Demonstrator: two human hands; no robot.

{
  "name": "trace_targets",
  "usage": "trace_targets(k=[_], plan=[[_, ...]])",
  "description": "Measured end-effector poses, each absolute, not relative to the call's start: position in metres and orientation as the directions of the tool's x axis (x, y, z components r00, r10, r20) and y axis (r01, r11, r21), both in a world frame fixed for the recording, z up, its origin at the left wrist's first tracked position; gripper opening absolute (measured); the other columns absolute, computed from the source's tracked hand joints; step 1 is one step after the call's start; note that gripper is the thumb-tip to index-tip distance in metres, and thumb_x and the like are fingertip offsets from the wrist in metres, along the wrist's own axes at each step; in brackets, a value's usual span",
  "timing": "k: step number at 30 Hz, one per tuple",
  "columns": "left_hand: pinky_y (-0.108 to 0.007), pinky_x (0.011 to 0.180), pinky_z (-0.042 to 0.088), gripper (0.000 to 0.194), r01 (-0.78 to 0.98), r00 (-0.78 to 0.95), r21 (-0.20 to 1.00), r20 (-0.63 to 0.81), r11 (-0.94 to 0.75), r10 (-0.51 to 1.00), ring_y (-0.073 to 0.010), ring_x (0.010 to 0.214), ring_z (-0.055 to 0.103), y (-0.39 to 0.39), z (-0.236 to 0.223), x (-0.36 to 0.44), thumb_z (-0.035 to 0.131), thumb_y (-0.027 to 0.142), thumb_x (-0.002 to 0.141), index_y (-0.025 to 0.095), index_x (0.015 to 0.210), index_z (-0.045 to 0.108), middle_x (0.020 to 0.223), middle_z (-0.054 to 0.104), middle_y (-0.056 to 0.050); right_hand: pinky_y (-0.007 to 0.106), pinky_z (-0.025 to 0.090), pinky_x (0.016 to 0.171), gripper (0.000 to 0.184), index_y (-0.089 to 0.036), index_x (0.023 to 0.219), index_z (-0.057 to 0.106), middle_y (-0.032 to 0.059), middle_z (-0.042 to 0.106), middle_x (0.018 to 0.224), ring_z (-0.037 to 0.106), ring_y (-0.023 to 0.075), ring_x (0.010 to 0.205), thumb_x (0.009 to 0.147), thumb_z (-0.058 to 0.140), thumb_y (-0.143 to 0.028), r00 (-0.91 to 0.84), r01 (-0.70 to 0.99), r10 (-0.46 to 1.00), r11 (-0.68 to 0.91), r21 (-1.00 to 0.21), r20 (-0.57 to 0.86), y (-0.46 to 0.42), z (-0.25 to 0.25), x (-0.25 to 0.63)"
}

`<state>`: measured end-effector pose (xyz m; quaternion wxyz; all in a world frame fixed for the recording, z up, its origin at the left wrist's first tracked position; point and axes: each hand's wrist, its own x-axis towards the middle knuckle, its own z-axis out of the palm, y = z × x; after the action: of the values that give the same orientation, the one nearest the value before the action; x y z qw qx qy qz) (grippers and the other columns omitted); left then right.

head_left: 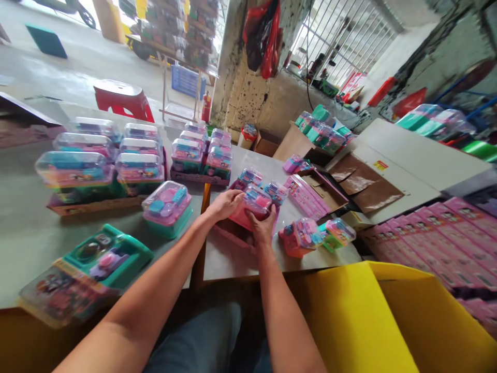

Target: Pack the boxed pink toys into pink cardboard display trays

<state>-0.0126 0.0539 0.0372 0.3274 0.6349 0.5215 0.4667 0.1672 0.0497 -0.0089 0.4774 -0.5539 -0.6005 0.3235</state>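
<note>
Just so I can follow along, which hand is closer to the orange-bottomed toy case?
Right. The right hand is just left of the orange-bottomed toy case, apart from it, on a clear-lidded case; the left hand is farther away, at that case's left side.

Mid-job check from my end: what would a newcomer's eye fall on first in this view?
Probably the big yellow container at the lower right, the boldest block of colour. Next, the left hand and right hand at the centre, both on a pink case over a pink tray. Then the teal case at the table's near left, in front of rows of clear-topped cases.
</note>
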Motion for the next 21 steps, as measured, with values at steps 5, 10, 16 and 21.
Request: trace_targets(k=[5,10,16,21], plan=[[-0.034,0.104,0.041,0.040,0.663,-0.180,0.748,0.118,0.031,0.977,-0.0283,0.121,0.059,0.082,0.012,-0.032,0.046,0.030,0.097,0.011,0.124,0.069,0.130,0.065,-0.019,0.043,0.040,0.115,0.106,-0.018,0.141,0.041,0.0157,0.045,0.141,0.047,0.0294,0.131,0.052,0.090,-0.051,0.084,0.411,0.980,0.130,-0.902,0.180,0.065,-0.010,0.155],[-0.036,0.092,0.048,0.039,0.681,-0.150,0.722,-0.023,0.120,0.988,-0.0306,0.108,0.066,0.071,-0.001,-0.034,0.055,0.027,0.091,0.015,0.125,0.068,0.117,0.071,-0.019,0.041,0.048,0.107,0.098,-0.018,0.139,0.038,0.0127,0.056,0.134,0.057,0.0253,0.120,0.060,0.084,-0.053,-0.166,0.316,0.966,0.244,-0.917,0.199,0.073,-0.012,0.167],[-0.039,0.085,0.049,0.029,0.734,-0.142,0.670,-0.011,0.113,0.990,-0.0326,0.097,0.068,0.024,-0.008,-0.006,0.054,0.012,0.082,0.010,0.105,0.072,0.110,0.069,-0.022,0.038,0.044,0.110,0.089,-0.019,0.143,0.033,0.0139,0.053,0.138,0.054,0.0251,0.123,0.071,0.078,-0.048,-0.228,0.465,0.955,0.277,-0.841,0.189,0.071,-0.019,0.197],[-0.035,0.082,0.049,0.026,0.809,-0.155,0.580,0.059,0.093,0.986,-0.0285,0.094,0.068,0.000,-0.013,0.005,0.050,0.009,0.083,0.009,0.102,0.067,0.105,0.068,-0.019,0.044,0.045,0.108,0.086,-0.017,0.135,0.043,0.0164,0.058,0.132,0.058,0.0260,0.115,0.066,0.082,-0.050,-0.276,0.419,0.930,0.345,-0.840,0.244,0.072,-0.028,0.188]])
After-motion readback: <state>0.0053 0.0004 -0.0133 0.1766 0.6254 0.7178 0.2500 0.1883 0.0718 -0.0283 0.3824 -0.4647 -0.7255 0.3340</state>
